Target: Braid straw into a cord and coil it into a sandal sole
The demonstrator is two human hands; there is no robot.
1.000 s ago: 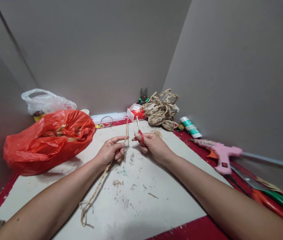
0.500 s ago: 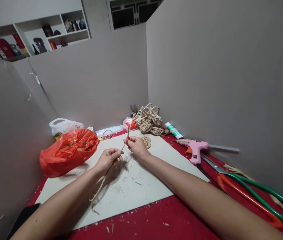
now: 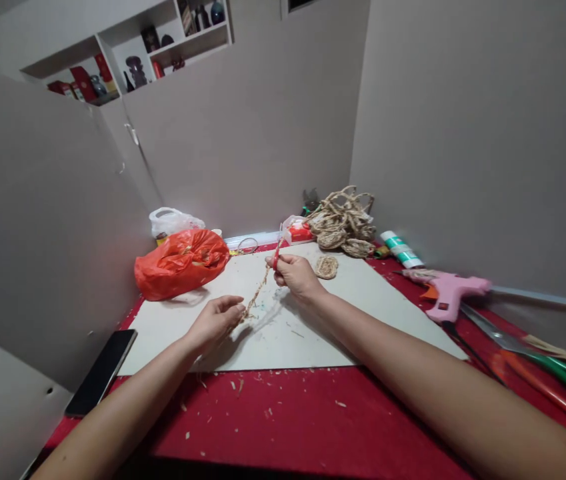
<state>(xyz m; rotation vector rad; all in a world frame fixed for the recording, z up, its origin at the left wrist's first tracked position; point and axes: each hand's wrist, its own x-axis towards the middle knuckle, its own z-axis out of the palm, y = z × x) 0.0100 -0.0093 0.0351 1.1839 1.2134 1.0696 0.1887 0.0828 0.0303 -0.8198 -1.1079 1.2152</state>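
A length of twisted straw cord (image 3: 260,290) runs between my two hands above the white board (image 3: 313,353). My left hand (image 3: 217,321) is closed on the lower part of the cord, thumb against fingers. Farther forward, my right hand (image 3: 299,275) grips small red-handled scissors (image 3: 277,257), blades pointing up and away. The cord's upper end reaches the fingers of that hand; whether they pinch it too, I cannot tell. Just right of my right hand, a small oval coil of straw cord (image 3: 327,267) lies flat on the board.
Behind sit a heap of straw cord coils (image 3: 345,223) and a red-and-white packet (image 3: 299,229). An orange plastic bag (image 3: 183,265) and a phone (image 3: 103,373) are left. A pink glue gun (image 3: 455,290), a white-green roll (image 3: 403,249) and large shears (image 3: 513,350) lie right.
My hands have drawn apart, with more cord stretched between them. The loose cord tail under my left forearm is now mostly hidden. The camera view has turned left, so everything sits farther right.
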